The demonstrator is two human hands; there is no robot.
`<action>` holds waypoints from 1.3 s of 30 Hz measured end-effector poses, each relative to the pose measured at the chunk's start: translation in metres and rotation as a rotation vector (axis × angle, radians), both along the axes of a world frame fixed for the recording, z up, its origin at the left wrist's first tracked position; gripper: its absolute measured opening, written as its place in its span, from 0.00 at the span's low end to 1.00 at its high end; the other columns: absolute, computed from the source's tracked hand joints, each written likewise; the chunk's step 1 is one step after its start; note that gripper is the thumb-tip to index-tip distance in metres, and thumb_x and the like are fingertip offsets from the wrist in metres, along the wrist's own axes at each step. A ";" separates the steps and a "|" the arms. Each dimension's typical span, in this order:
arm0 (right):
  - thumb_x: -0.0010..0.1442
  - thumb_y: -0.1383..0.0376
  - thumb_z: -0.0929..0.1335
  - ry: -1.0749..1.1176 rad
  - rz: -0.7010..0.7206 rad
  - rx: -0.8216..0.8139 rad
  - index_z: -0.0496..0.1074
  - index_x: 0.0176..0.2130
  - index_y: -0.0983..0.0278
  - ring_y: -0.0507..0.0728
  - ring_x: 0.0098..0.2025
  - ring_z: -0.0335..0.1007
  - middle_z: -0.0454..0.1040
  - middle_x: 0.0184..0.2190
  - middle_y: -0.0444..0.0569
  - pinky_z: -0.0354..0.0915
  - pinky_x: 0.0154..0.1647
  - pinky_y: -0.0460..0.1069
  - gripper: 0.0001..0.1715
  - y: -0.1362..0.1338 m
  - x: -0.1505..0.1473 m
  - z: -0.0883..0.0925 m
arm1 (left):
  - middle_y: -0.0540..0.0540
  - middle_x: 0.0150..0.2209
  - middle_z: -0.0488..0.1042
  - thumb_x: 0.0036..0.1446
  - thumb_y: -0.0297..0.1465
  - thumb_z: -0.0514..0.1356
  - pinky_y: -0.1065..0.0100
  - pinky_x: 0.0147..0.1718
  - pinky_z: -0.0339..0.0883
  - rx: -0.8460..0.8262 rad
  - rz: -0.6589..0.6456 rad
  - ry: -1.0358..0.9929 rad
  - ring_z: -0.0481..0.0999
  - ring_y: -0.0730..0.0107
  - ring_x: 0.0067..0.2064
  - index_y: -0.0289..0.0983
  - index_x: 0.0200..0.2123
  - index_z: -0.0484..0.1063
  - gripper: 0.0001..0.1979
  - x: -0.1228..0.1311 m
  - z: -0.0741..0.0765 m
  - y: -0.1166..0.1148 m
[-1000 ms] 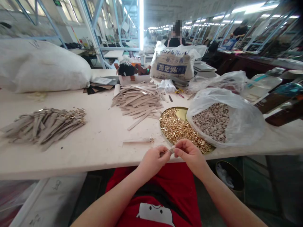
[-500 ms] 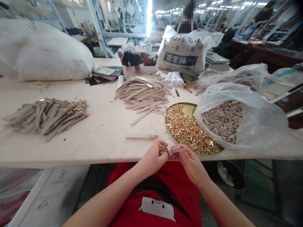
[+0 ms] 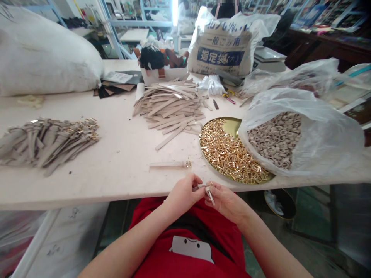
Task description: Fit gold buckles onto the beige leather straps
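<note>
My left hand [image 3: 183,194] and my right hand [image 3: 224,199] meet at the table's front edge, both pinching one small beige strap piece with a metal buckle [image 3: 208,191] between them. On the table just beyond lies a single strap with a gold buckle [image 3: 170,164]. A round gold tray [image 3: 228,125] heaped with gold buckles [image 3: 228,154] sits to the right of my hands. A pile of plain beige straps [image 3: 171,108] lies further back, and a pile of straps fitted with buckles [image 3: 49,141] lies at the left.
A clear plastic bag of beige loops [image 3: 292,133] rests partly over the tray. A big white sack [image 3: 43,58] fills the back left; a printed bag [image 3: 223,48] and a white box of dark pieces [image 3: 162,67] stand at the back. A person's torso shows behind them.
My hands have drawn slightly back toward me and lower, turning the strap piece so it points downward. The camera has tilted down; the table items are unmoved.
</note>
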State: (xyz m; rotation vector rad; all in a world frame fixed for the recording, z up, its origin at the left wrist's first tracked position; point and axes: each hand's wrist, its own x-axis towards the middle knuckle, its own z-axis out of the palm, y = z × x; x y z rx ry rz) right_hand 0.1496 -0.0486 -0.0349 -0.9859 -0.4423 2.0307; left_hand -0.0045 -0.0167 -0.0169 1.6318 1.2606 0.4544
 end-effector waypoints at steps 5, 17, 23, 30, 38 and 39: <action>0.49 0.56 0.70 -0.183 -0.069 0.188 0.66 0.27 0.64 0.48 0.25 0.58 0.65 0.23 0.41 0.58 0.28 0.45 0.14 -0.003 0.000 -0.004 | 0.51 0.25 0.71 0.50 0.38 0.56 0.73 0.24 0.59 -0.052 -0.036 -0.045 0.68 0.73 0.26 0.36 0.31 0.67 0.10 -0.006 0.004 -0.008; 0.57 0.58 0.62 -0.982 -0.054 0.569 0.63 0.36 0.62 0.51 0.22 0.58 0.63 0.20 0.40 0.56 0.24 0.46 0.10 -0.019 -0.005 0.003 | 0.49 0.28 0.72 0.49 0.36 0.58 0.72 0.27 0.64 -0.273 0.006 -0.287 0.71 0.74 0.26 0.34 0.34 0.66 0.12 -0.006 0.004 -0.020; 0.58 0.61 0.61 -1.115 -0.065 0.679 0.63 0.33 0.61 0.52 0.23 0.60 0.65 0.21 0.42 0.56 0.25 0.47 0.06 -0.030 -0.007 -0.002 | 0.46 0.29 0.74 0.50 0.41 0.57 0.72 0.29 0.64 -0.521 -0.066 -0.322 0.73 0.74 0.29 0.32 0.36 0.67 0.17 -0.017 0.001 -0.026; 0.59 0.62 0.60 -1.134 0.143 0.775 0.62 0.34 0.61 0.53 0.28 0.65 0.68 0.26 0.45 0.59 0.29 0.48 0.06 -0.035 -0.001 0.003 | 0.47 0.26 0.73 0.48 0.40 0.60 0.74 0.27 0.63 -0.511 -0.002 -0.334 0.72 0.76 0.26 0.31 0.32 0.69 0.16 -0.016 0.001 -0.033; 0.59 0.60 0.61 -1.098 0.131 0.796 0.63 0.35 0.61 0.54 0.28 0.64 0.68 0.26 0.45 0.59 0.30 0.48 0.07 -0.043 0.004 -0.002 | 0.47 0.26 0.74 0.48 0.39 0.59 0.72 0.28 0.64 -0.502 -0.055 -0.312 0.74 0.73 0.27 0.31 0.33 0.69 0.16 -0.006 -0.005 -0.037; 0.59 0.60 0.60 -1.070 0.090 0.759 0.63 0.35 0.61 0.54 0.28 0.64 0.68 0.26 0.45 0.59 0.29 0.48 0.08 -0.044 0.002 -0.004 | 0.46 0.26 0.74 0.48 0.39 0.59 0.72 0.28 0.64 -0.494 -0.047 -0.309 0.74 0.72 0.27 0.31 0.33 0.69 0.15 -0.005 -0.006 -0.036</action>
